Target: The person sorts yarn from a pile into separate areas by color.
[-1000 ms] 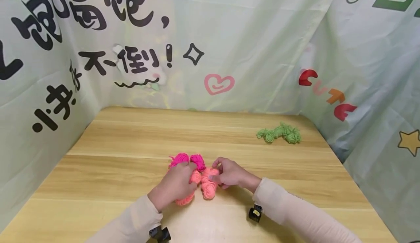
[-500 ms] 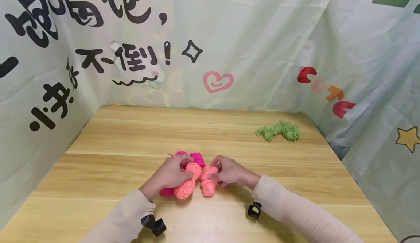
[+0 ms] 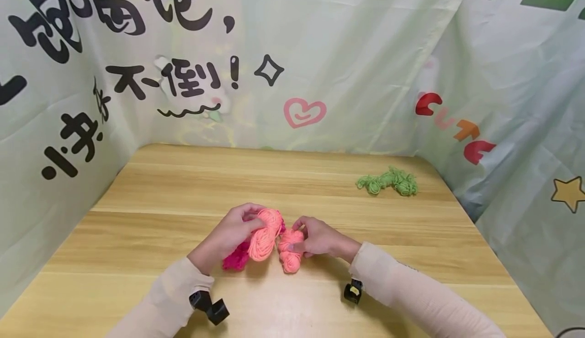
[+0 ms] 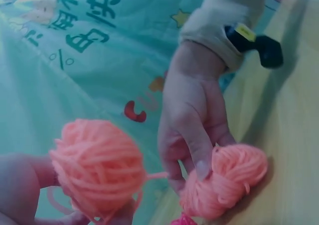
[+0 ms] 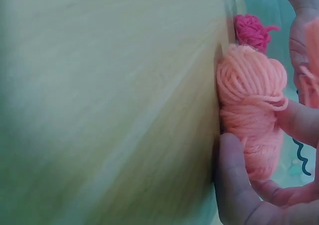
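Holds raised coral yarn skein (image 3: 264,239) in left hand (image 3: 229,232), pinches lower coral yarn skein (image 3: 290,252) on wooden table (image 3: 292,180) with right hand (image 3: 319,237), probably steadying it against pull from strand (image 4: 156,175) between both.

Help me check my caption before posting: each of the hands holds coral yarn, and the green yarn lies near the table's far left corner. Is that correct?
Not quite: the head view shows the green yarn near the table's far right corner. The rest stands: the left hand and right hand each hold coral yarn.
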Tool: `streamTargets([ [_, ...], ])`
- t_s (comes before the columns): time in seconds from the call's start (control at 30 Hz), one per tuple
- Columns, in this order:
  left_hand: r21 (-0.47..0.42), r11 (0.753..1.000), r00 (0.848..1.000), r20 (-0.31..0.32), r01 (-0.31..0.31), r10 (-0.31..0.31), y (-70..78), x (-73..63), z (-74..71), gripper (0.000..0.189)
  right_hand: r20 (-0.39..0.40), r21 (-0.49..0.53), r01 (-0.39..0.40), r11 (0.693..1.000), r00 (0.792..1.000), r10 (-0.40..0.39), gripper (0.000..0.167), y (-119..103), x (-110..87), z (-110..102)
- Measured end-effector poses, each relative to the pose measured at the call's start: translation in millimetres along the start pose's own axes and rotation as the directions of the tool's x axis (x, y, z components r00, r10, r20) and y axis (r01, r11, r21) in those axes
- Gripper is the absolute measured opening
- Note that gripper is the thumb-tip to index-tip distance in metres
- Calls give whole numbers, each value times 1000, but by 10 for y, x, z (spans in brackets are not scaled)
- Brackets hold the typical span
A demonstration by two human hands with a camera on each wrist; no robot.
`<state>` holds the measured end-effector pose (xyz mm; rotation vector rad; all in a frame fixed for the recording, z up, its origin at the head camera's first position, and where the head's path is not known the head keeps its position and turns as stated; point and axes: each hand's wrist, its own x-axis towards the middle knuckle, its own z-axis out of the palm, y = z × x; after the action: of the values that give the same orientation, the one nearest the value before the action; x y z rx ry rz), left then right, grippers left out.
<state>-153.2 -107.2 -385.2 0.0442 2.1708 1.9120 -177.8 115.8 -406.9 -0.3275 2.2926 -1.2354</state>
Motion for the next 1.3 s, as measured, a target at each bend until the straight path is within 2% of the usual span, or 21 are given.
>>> streamTargets([
  [0.1, -200, 979, 995, 99, 28, -9, -2, -5, -24, 39, 11, 42, -8, 999, 1000, 8, 41, 3, -2, 6],
  [0.23, -381, 922, 980, 198, 66, 12, -19, -2, -57, 26, 34, 138, -32, 990, 999, 27, 38, 26, 1, 7],
  [0.33, -479, 873, 968, 250, 93, 33, -36, 21, -80, 10, 49, 196, -44, 980, 998, 35, 36, 46, 8, 2],
  [0.53, -607, 782, 947, 313, 143, 69, -57, 42, -113, 25, 65, 271, -48, 961, 997, 32, 37, 74, 14, -13],
  [0.7, -681, 704, 932, 354, 202, 75, -40, 28, -135, 28, 95, 339, -71, 938, 995, 41, 40, 77, 21, -42],
  [0.9, -698, 675, 929, 366, 238, 51, -14, 13, -143, 25, 112, 397, -86, 914, 993, 45, 44, 55, 10, -93],
  [1.13, -742, 605, 913, 404, 289, 58, -16, 8, -147, 23, 177, 481, -89, 872, 984, 2, 43, -5, -25, -136],
  [1.23, -745, 596, 906, 417, 299, 67, -17, 13, -146, 21, 193, 515, -91, 852, 981, -12, 42, -23, -37, -143],
  [1.3, -741, 599, 903, 424, 304, 65, -14, 15, -144, 21, 196, 529, -92, 844, 981, -16, 42, -31, -40, -148],
])
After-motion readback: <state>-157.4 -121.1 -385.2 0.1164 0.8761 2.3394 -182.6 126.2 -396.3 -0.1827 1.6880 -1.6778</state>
